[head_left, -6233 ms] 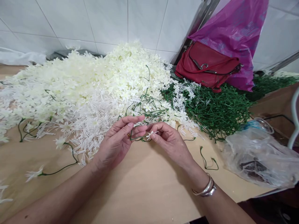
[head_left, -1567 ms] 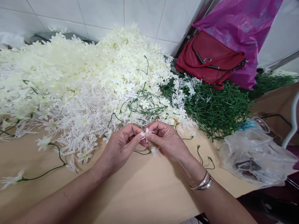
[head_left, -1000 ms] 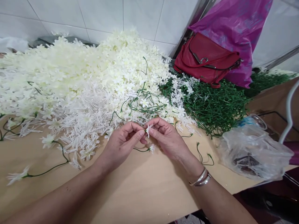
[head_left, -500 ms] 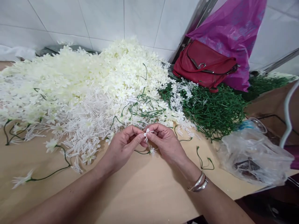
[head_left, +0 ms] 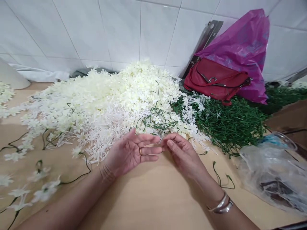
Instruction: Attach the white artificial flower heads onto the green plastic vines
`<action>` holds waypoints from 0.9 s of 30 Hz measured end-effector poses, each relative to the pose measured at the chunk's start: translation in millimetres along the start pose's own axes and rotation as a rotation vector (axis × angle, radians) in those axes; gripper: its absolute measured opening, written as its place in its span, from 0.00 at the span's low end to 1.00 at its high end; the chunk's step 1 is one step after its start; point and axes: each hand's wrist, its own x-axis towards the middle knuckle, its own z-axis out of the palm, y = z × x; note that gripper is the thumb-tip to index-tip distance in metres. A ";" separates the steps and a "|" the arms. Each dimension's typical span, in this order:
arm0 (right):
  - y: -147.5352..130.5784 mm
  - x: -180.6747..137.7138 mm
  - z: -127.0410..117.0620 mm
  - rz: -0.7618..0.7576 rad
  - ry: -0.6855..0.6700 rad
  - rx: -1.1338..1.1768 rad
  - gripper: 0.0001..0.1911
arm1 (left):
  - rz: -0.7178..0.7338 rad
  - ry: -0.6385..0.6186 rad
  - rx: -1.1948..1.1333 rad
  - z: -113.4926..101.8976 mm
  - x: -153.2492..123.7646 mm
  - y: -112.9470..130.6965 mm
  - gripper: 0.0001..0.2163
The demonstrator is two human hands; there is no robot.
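Note:
My left hand (head_left: 129, 153) lies open, palm turned up, its fingers stretched toward the right, a ring on one finger and nothing in it. My right hand (head_left: 184, 155) is beside it with fingers curled and the thumb against their tips; what they pinch, if anything, is hidden. Both hover over the wooden table (head_left: 148, 198), at the near edge of a big heap of cream plastic flowers (head_left: 115, 92) and white spiky pieces (head_left: 105, 131). A few green stems (head_left: 158, 119) lie tangled on the heap just behind my fingertips.
A pile of bare green stems (head_left: 227, 121) lies to the right, with a red handbag (head_left: 216, 80) and a purple plastic bag (head_left: 242, 48) behind it. A clear plastic bag (head_left: 271, 169) sits at the right edge. Flowered stems (head_left: 45, 191) are scattered at the left; a loose stem (head_left: 222, 179) lies by my right wrist.
The small white flower and green stem that both hands pinched are gone from view. My left hand has opened flat. The camera has tilted up, showing more wall.

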 end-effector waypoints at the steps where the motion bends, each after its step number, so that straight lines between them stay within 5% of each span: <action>1: 0.4 -0.2 -0.2 -0.031 0.022 -0.069 0.12 | 0.041 -0.008 0.120 1.2 0.8 -4.6 0.19; 7: 2.7 0.2 -6.3 -0.263 0.018 -0.582 0.05 | 0.365 0.149 1.117 1.3 -1.1 -16.1 0.08; 14: -2.5 2.5 -18.6 -0.441 -0.240 -1.107 0.08 | 0.418 0.383 1.299 -10.7 4.2 -26.0 0.09; 17: -7.3 1.1 -23.4 -0.392 -0.211 -0.979 0.07 | 0.433 0.444 1.267 -12.8 4.8 -25.7 0.09; 22: -10.9 -3.6 -21.6 -0.220 -0.006 -0.336 0.10 | 0.470 0.369 1.257 -7.2 1.5 -23.9 0.10; 27: -7.0 -5.3 -7.5 -0.085 -0.134 -0.088 0.13 | 0.484 0.152 1.294 -0.8 -0.5 -23.3 0.20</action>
